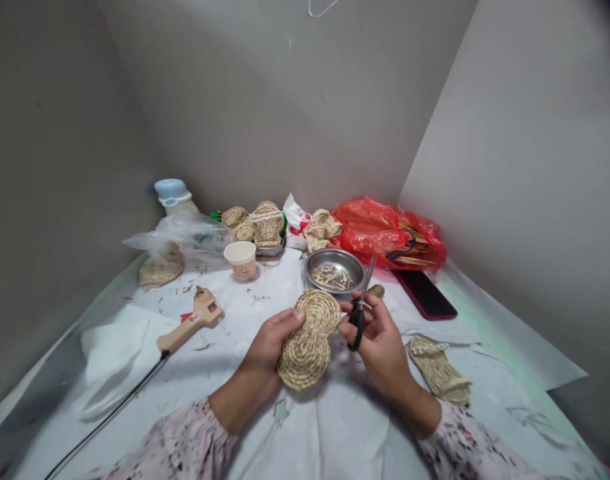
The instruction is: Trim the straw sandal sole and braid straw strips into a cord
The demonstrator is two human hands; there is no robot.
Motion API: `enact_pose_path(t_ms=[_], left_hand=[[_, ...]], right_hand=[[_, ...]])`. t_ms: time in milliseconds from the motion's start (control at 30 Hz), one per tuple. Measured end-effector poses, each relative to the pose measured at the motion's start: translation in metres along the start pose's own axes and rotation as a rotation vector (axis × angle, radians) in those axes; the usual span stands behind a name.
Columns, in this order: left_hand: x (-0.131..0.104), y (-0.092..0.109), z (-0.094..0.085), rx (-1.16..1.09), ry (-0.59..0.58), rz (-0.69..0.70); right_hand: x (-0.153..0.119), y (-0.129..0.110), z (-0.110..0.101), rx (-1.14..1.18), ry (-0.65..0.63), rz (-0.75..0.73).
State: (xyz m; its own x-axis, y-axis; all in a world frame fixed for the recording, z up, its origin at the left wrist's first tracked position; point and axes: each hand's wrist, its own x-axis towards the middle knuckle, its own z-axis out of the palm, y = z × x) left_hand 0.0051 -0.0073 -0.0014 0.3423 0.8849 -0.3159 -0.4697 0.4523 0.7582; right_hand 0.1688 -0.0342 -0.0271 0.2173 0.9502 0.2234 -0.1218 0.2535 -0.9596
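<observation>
My left hand [269, 347] grips a woven straw piece [312, 340] shaped like a figure eight, made of two coiled rounds of braid. The thumb lies on its front and the other fingers are hidden behind it. In my right hand [382, 343] is a pair of scissors [357, 323] with black handles, its blades pointing up and away from me. The fingertips of that hand are close to the right edge of the straw piece; whether they touch it I cannot tell. Just beyond stands a steel bowl [335, 270] with straw scraps inside.
A glue gun [192, 321] with a cord lies left, near a paper cup [241, 260] and a plastic bag [185, 230]. Woven pieces [267, 225] stand at the back beside a red bag [385, 230]. On the right are a phone [425, 293] and another woven piece [439, 373].
</observation>
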Motion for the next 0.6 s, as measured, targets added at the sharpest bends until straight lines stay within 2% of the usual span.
enact_pose_path(t_ms=[133,333,600], left_hand=[[-0.001,-0.003,0.000,0.087,-0.019,-0.004],[-0.002,-0.008,0.000,0.206,0.016,0.011],[0.002,-0.002,-0.004,0.068,0.149,0.090]], right_hand=[[0.002,-0.002,-0.002,0.024,0.069,-0.029],[0.006,-0.004,-0.007,-0.008,0.139,-0.049],[0.017,0.002,-0.017,-0.037,0.257,-0.071]])
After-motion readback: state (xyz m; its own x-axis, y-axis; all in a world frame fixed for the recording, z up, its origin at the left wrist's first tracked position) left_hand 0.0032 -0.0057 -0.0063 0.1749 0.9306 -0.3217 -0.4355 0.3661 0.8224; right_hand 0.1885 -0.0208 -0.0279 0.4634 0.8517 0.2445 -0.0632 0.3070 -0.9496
